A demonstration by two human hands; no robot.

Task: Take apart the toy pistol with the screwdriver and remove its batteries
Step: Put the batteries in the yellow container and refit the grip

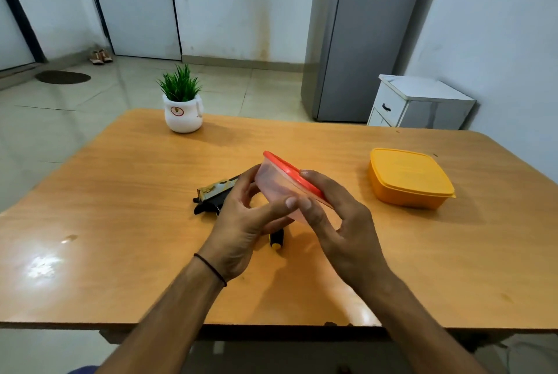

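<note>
Both forearms come in from the near edge. Left hand (241, 222) and right hand (335, 216) meet above the desk (120, 192), and each grip is clamped on one clear tub (276, 189): left fingers curl round its base, right fingers sit over the red lid (291, 169). Tub is tilted, lid facing up and right.

1x toy pistol (216, 197) lies flat on the desk just behind the left hand. Long axis runs near-left to far-right; the far-right end is hidden by the hand, so can't tell where the muzzle points.

1x screwdriver (276, 240) on the desk under the hands. Only the black handle shows, yellow butt end toward the camera, axis roughly near-far.

1x shut yellow box (410, 177) well to the right, 1x potted plant (183, 115) at the far left edge.
</note>
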